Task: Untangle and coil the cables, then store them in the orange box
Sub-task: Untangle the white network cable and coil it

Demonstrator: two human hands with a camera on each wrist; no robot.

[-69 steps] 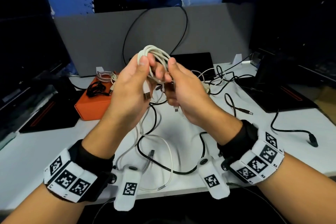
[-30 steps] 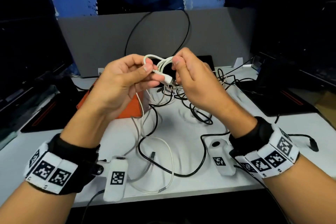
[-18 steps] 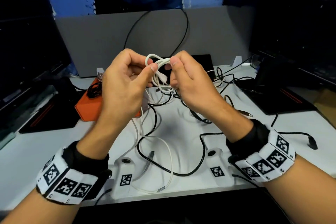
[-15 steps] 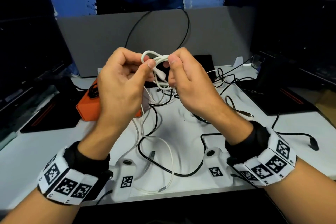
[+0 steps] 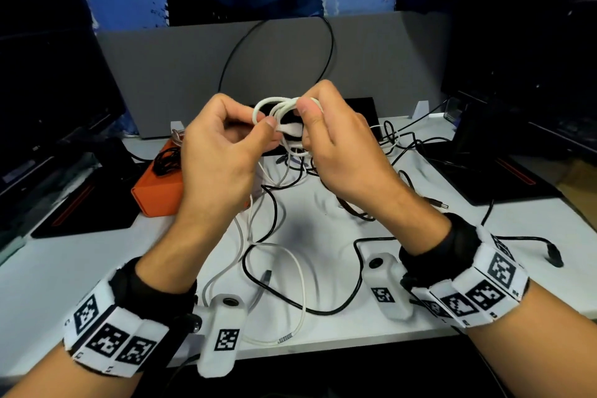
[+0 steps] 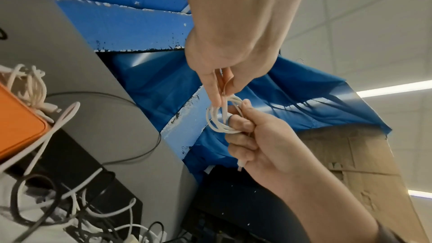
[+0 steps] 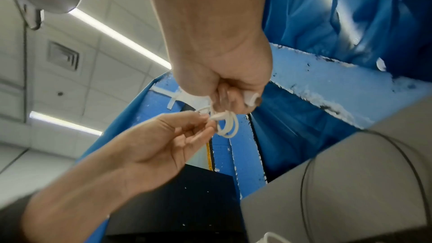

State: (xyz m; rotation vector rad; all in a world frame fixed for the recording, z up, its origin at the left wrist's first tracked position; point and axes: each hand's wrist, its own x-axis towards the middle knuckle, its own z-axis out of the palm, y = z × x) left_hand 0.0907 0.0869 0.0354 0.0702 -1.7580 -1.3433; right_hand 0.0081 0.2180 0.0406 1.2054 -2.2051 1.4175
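From the head view, the left hand (image 5: 223, 152) and right hand (image 5: 336, 145) hold a small white cable coil (image 5: 277, 110) up above the counter (image 5: 64, 268). Half a second ago the left thumb and forefinger were pinching the loops themselves; now they pinch the white plug end (image 5: 289, 130) just under the loops, which suggests the tail is being tucked through to lock the coil. The orange box (image 5: 158, 194) sits behind the left hand with a black bundle already on it, and loose black and white cables (image 5: 290, 268) lie tangled on the counter. In the left wrist view the right fingers (image 6: 243, 128) are curled through the coil (image 6: 219, 117), clamping it. In the right wrist view the left fingers (image 7: 198, 119) grip the plug against the loops (image 7: 228, 125). This cable looks nearly ready for the box; several remain.
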